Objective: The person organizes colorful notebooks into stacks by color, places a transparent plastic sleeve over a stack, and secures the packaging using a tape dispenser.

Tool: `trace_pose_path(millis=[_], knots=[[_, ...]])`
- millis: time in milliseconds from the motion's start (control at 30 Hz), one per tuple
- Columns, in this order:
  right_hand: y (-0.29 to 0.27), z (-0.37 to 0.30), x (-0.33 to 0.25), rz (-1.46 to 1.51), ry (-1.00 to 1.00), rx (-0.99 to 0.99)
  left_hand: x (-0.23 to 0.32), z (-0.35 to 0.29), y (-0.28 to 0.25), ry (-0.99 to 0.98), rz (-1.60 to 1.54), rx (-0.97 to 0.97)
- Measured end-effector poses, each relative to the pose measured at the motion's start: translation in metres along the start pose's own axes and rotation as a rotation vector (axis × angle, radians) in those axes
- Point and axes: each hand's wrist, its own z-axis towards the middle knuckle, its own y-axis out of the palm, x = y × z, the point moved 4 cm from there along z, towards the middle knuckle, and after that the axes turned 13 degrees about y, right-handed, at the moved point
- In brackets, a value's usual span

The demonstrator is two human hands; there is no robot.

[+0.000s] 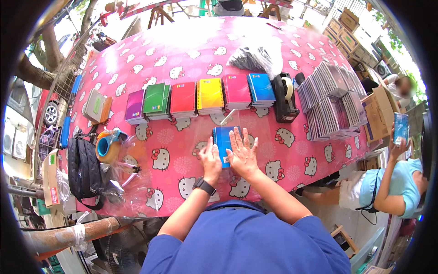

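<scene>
A blue notebook [222, 142] lies on the pink patterned tablecloth in front of me. My right hand [243, 153] rests flat across its right side, fingers spread. At its left edge is my left hand [210, 160], wearing a dark wristwatch, with fingers partly bent and somewhat apart. Clear plastic film seems to lie around the notebook, and a thin white strip [227, 117] sticks up beyond it. Farther off stands a row of notebook stacks: purple [135, 106], green [155, 98], red [182, 97], yellow [210, 94], pink [237, 91] and blue [262, 89].
A black tape dispenser [285, 98] stands right of the row, beside large stacks of notebooks [331, 102]. At left lie a black bag [84, 166], tape rolls [108, 145], pliers [131, 172] and plastic wrap. Another person [388, 182] at right holds up a blue packet [401, 129].
</scene>
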Motion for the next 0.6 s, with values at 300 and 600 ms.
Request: trace_pose_path(millis=[300, 600], knots=[[-0.010, 0.003, -0.002, -0.075, 0.061, -0.102, -0.003, 0.022, -0.078, 0.005, 0.289, -0.068], [-0.011, 0.015, -0.028, 0.404, -0.283, 0.071, -0.030, 0.024, -0.073, -0.122, -0.524, -0.167]])
